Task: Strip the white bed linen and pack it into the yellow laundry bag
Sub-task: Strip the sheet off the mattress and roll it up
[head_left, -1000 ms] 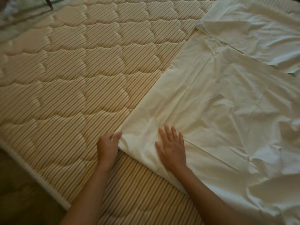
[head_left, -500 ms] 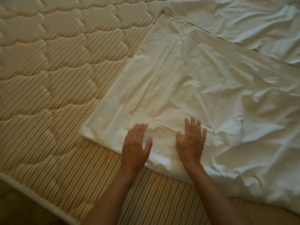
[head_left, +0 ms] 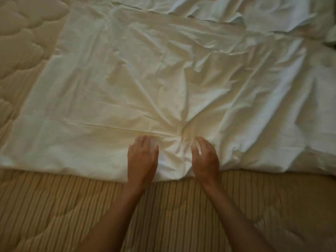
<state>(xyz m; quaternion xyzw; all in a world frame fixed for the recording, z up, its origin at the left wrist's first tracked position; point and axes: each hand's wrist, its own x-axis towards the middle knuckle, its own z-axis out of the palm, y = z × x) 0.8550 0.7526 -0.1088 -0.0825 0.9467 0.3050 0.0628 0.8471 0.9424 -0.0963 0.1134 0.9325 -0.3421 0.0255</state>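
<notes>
two hands (head_left: 142,157); one sheet (head_left: 145,79); one mattress (head_left: 54,206)

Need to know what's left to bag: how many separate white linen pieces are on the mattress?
2, as far as shows. A large sheet lies across the middle, both hands resting on its near edge. A second piece lies along the far edge. More may lie outside the frame.

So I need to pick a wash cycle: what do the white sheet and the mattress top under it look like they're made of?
The white sheet looks like thin, matte woven cotton or a cotton blend: it holds sharp creases and bunches between the hands. The mattress top looks like padded, striped beige ticking, quilted into puffy shapes. The exact fibres can't be told.
</notes>
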